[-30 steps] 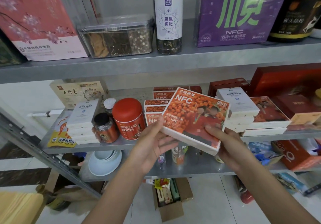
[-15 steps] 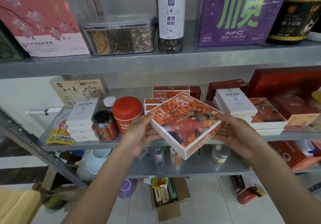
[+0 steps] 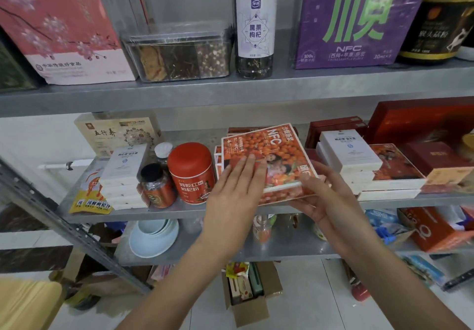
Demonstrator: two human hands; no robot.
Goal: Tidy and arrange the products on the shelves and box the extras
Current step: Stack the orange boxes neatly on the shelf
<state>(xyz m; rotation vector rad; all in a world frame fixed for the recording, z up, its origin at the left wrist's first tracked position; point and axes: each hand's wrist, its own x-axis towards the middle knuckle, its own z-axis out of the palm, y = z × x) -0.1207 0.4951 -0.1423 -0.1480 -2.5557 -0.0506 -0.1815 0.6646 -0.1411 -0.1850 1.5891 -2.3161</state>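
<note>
– Moved since a moment ago?
– Yes. The flat orange cardboard box (image 3: pixel 269 155) printed NFC has come down from mid-air onto the stack of like boxes (image 3: pixel 218 161) on the grey metal middle shelf (image 3: pixel 179 213), just right of the round red tin (image 3: pixel 191 173).
– And the hands?
– The left hand (image 3: pixel 236 188) lies flat on its lid, fingers straight. The right hand (image 3: pixel 327 196) pinches its near right corner, thumb on top.

Both forearms reach forward. The left grip (image 3: pixel 236 188) lies flat, fingers straight, atop the orange box (image 3: pixel 279 150); the right grip (image 3: pixel 325 196) cups its near right corner, thumb on top
</note>
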